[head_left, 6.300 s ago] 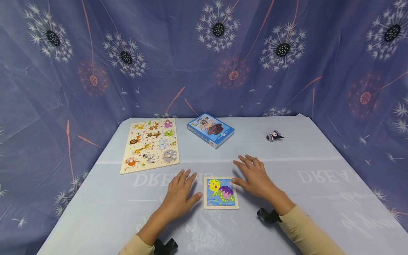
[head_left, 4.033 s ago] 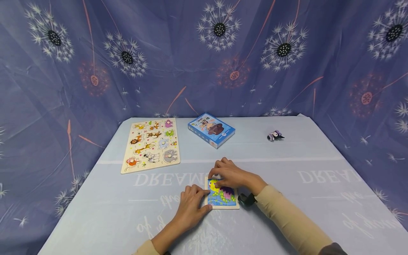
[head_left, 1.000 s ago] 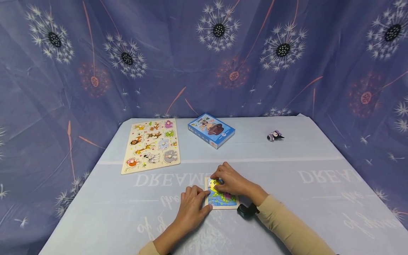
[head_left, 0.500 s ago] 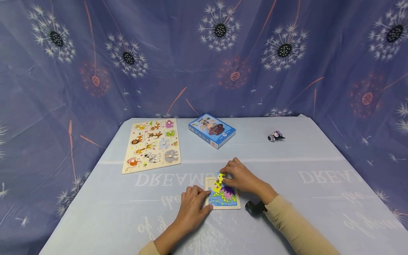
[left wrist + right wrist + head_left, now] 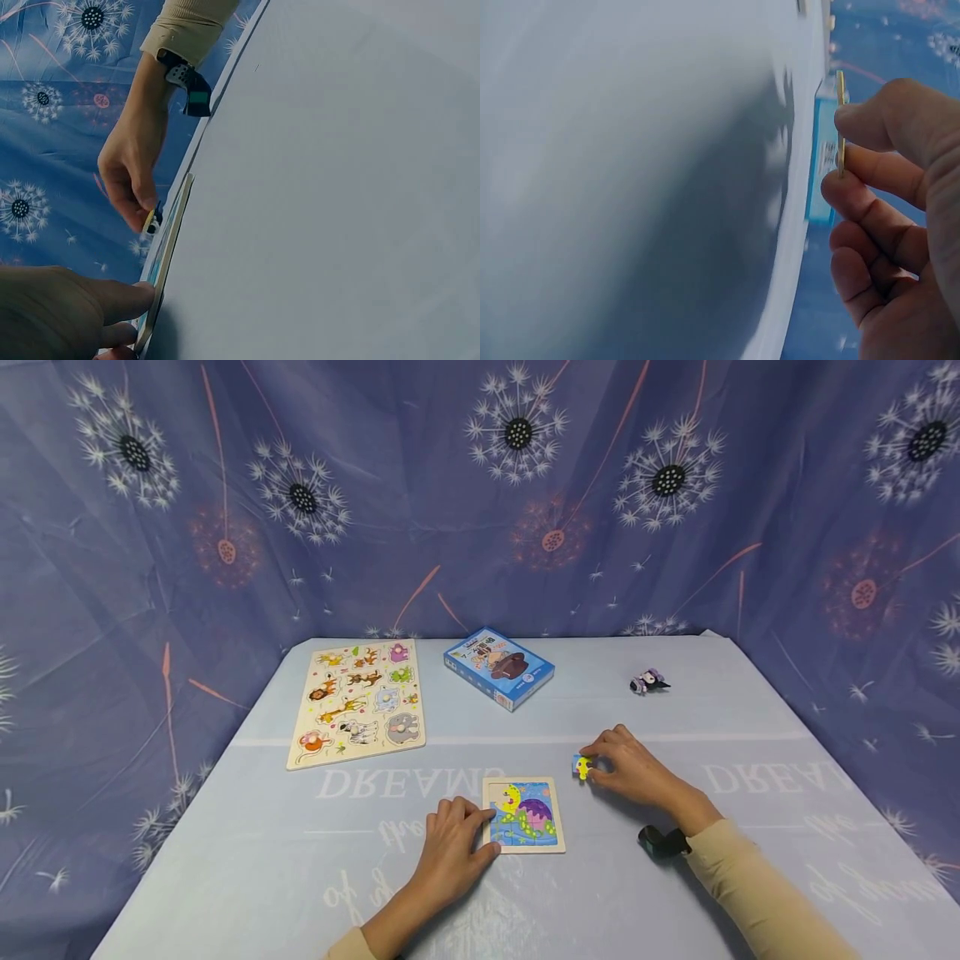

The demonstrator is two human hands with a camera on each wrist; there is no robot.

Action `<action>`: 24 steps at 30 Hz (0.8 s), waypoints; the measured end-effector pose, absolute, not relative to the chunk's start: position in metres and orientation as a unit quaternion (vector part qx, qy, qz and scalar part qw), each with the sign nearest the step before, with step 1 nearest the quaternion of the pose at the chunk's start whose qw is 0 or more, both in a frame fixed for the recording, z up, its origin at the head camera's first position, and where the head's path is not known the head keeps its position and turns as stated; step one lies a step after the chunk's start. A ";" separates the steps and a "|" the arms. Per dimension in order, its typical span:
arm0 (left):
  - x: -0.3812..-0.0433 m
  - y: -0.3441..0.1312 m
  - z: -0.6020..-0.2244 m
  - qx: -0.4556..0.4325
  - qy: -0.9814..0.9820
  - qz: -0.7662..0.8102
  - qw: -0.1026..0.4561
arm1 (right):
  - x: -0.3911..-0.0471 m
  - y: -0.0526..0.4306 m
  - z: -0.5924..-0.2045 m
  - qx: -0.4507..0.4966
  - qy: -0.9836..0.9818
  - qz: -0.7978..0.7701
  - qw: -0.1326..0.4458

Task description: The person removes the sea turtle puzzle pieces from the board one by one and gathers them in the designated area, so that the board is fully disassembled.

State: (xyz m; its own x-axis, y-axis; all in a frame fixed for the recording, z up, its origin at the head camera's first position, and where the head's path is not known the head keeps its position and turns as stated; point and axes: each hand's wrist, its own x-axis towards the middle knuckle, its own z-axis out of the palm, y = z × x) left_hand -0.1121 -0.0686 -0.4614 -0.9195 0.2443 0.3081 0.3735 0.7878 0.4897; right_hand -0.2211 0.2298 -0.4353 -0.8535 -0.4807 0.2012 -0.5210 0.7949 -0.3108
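Observation:
A small square jigsaw puzzle [image 5: 525, 849] with a turtle picture and wooden rim lies flat on the table. Bare wood [image 5: 497, 792] shows at its upper left corner. My left hand [image 5: 448, 845] rests on the puzzle's left side, thumb at the lower corner and index fingertip on the rim. In the left wrist view, its fingers touch the board's edge [image 5: 176, 225]. My right hand [image 5: 637, 770] pinches a yellow-and-blue puzzle piece [image 5: 581, 766], right of and beyond the puzzle. Seen edge-on in the right wrist view, the piece [image 5: 841, 84] sits between thumb and fingers.
A wooden animal peg puzzle [image 5: 358, 706] lies at the back left. A blue box [image 5: 501, 667] stands behind the turtle puzzle. Toward the back right is a small black-and-purple figure [image 5: 648, 682]. A patterned curtain [image 5: 420, 493] hangs behind the table [image 5: 247, 852].
My right hand has lifted the piece with part of the turtle's head out of the puzzle's upper left and carried it right. My left hand has stayed at the left rim.

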 end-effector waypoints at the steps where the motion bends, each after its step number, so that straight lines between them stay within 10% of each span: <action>1: -0.112 -0.069 -0.462 -0.164 -0.938 -0.281 0.115 | -0.222 0.234 -0.435 0.266 -0.946 0.178 0.058; 24: -0.112 -0.069 -0.463 -0.169 -0.938 -0.279 0.120 | -0.227 0.269 -0.445 0.284 -0.942 0.160 0.077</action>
